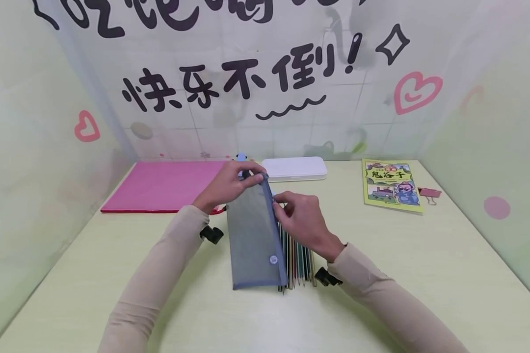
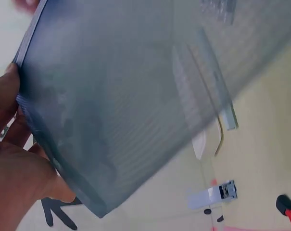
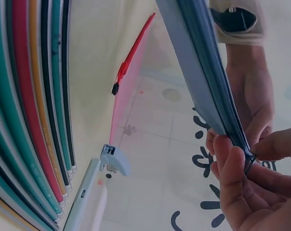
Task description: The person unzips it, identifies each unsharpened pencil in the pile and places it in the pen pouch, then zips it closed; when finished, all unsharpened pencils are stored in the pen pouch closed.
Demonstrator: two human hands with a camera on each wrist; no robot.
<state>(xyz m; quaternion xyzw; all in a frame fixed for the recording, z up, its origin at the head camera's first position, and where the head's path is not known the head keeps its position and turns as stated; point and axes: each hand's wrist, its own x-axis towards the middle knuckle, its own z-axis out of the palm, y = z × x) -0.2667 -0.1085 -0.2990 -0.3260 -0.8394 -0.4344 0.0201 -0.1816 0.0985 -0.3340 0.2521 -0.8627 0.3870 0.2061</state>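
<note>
A grey-blue mesh zip pouch [image 1: 253,240] is held up above the table, its zipped edge towards the right. My left hand [image 1: 231,181] grips its top corner; in the left wrist view the fingers [image 2: 6,91] hold its edge. Along the zipper, my right hand [image 1: 302,218] pinches the band near the upper end, with thumb and fingers [image 3: 232,168] close together in the right wrist view. Several pencils [image 1: 298,260] lie side by side on the table, partly hidden by the pouch and my right hand.
Behind my left hand lies a pink folder [image 1: 168,186] with a red edge. A small light-blue stapler [image 3: 116,161] and a white case [image 1: 293,167] are by the back wall. At the back right are a yellow-green booklet [image 1: 393,184] and a pink binder clip [image 1: 430,192].
</note>
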